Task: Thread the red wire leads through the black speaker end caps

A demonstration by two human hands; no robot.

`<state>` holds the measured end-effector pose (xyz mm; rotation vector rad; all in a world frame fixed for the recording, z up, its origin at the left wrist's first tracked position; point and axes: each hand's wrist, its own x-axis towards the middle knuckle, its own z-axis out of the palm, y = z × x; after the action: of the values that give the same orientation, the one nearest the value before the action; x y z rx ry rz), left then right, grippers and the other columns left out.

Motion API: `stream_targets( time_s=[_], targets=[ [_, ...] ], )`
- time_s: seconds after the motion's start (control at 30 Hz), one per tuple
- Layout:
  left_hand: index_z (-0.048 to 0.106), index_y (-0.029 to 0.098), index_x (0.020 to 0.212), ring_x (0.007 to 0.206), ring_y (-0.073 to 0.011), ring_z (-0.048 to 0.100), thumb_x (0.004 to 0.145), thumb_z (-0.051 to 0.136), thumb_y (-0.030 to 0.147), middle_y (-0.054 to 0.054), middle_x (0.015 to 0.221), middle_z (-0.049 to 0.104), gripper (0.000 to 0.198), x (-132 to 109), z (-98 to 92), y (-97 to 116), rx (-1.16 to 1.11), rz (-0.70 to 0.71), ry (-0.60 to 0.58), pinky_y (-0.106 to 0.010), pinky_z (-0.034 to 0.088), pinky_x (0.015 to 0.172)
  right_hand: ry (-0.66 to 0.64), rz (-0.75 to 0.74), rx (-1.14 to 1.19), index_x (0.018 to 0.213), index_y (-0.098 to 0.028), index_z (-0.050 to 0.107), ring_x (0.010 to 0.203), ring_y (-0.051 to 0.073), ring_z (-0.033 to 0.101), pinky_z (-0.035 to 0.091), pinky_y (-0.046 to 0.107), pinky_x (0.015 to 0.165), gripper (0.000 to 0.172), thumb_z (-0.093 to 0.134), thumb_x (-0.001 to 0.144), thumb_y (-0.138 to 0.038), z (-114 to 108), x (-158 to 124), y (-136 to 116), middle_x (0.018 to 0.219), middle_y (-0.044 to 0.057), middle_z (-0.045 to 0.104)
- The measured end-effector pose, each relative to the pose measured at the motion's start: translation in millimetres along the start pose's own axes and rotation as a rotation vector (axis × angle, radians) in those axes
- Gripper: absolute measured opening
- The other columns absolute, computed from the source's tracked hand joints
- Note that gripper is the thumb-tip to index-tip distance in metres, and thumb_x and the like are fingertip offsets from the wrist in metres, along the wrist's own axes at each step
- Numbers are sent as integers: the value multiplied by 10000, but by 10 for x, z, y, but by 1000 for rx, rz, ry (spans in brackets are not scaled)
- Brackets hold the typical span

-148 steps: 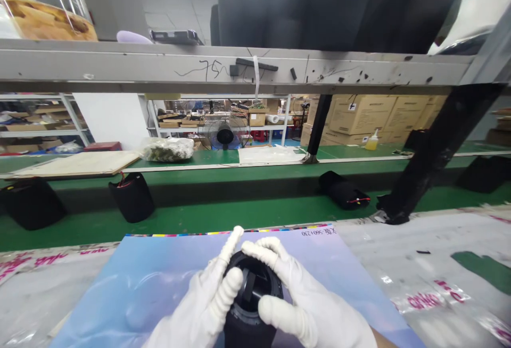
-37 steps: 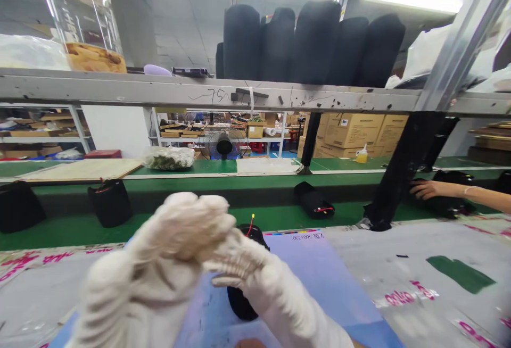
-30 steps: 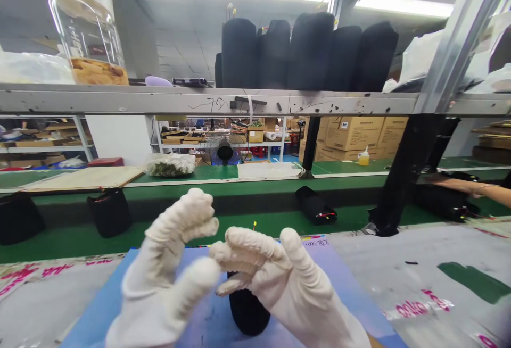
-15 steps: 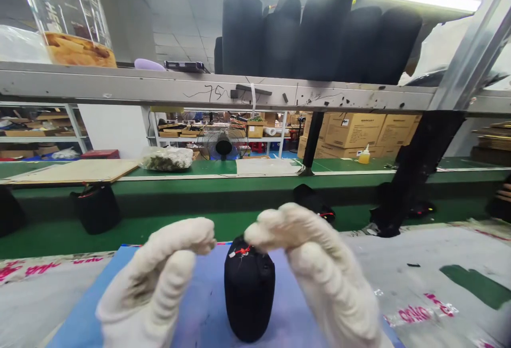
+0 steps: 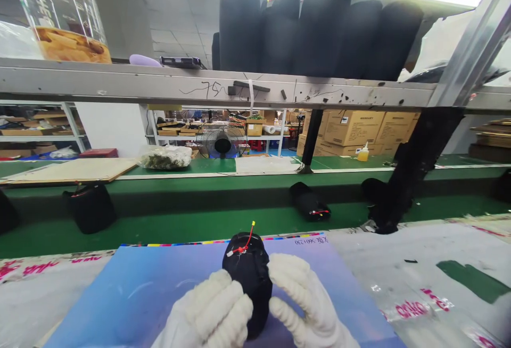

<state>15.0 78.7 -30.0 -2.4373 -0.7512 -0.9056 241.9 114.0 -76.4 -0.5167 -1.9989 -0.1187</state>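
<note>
A black fabric-covered cylinder (image 5: 249,279) stands slightly tilted on a blue printed sheet (image 5: 99,295), with a thin red wire with a yellow tip (image 5: 247,242) at its top. In white gloves, my left hand (image 5: 207,311) presses against its left side. My right hand (image 5: 303,305) curls around its right side. Between them, the gloved fingers hide the lower part of the cylinder.
The sheet lies on a plastic-covered bench with pink print. Beyond it runs a green conveyor belt (image 5: 199,228) carrying black bundles (image 5: 309,201). A grey metal shelf rail (image 5: 199,84) holds a row of black cylinders (image 5: 319,29) and a glass beaker (image 5: 59,18).
My raised, apart hands have come down and closed on the cylinder's sides. Its open top, seen earlier, is now covered in black fabric with the red wire. A co-worker's forearm at right has gone.
</note>
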Motion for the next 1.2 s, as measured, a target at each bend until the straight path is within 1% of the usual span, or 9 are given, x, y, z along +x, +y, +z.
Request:
stream_targets(
  time_s=[0.17,0.33,0.53,0.6,0.73,0.87,0.97,1.13,1.2],
  targets=[
    [668,280,1044,695,-175,710,869,651,290,-5,755,747,176,10,134,-64,0,-66,274,-253,571,680,11,51,116,1260,-230,518,934,218,675,556,367,843,339,581,927,-228,32,229,-68,1009,77,708],
    [682,269,925,547,-141,657,838,689,422,37,682,741,177,61,236,-66,35,-94,255,-236,505,558,-188,126,120,922,-233,606,739,165,601,497,299,690,57,595,936,-288,-137,442,-117,795,7,682],
    [656,268,887,559,-137,654,844,670,469,25,668,700,205,84,230,-166,-146,-126,191,-231,476,534,-252,130,115,856,-230,602,713,166,550,446,310,666,200,555,954,-399,-168,513,-104,771,5,639],
    [618,265,994,581,-147,657,812,717,419,31,696,692,258,37,219,-146,-236,-238,169,-250,496,571,-282,170,137,960,-238,589,727,165,550,462,310,694,106,602,931,-338,-172,512,-116,802,3,625],
    [406,318,1394,706,-188,666,814,719,334,21,817,697,659,-67,227,-56,-447,-525,195,-332,523,731,-355,243,183,1199,-249,483,797,176,572,496,328,773,440,706,830,-163,-204,502,-122,877,3,617],
    [462,344,1358,825,-200,668,770,732,521,-32,1087,693,670,-116,182,-47,-575,-640,277,-361,530,835,-363,313,234,1180,-260,477,798,167,601,508,315,775,531,775,762,-122,-231,472,-80,885,-10,609],
    [572,313,1180,827,-184,690,761,769,453,0,964,721,483,-71,101,-90,-511,-529,300,-293,541,807,-360,341,256,1222,-277,455,807,170,617,518,316,789,611,805,744,-129,-222,450,-60,879,-17,613],
    [587,252,967,556,-133,657,945,548,323,2,729,725,83,155,130,-83,-320,-136,134,-225,485,524,-313,250,200,1298,-282,414,788,176,614,527,333,787,605,752,808,-175,-217,465,-115,881,-2,628],
    [569,243,826,432,-117,566,992,420,322,23,579,644,236,209,182,-67,-286,-112,124,-235,394,425,-315,175,148,1300,-276,424,778,180,605,525,336,773,542,706,848,-178,-274,500,-138,898,14,637]
  ],
)
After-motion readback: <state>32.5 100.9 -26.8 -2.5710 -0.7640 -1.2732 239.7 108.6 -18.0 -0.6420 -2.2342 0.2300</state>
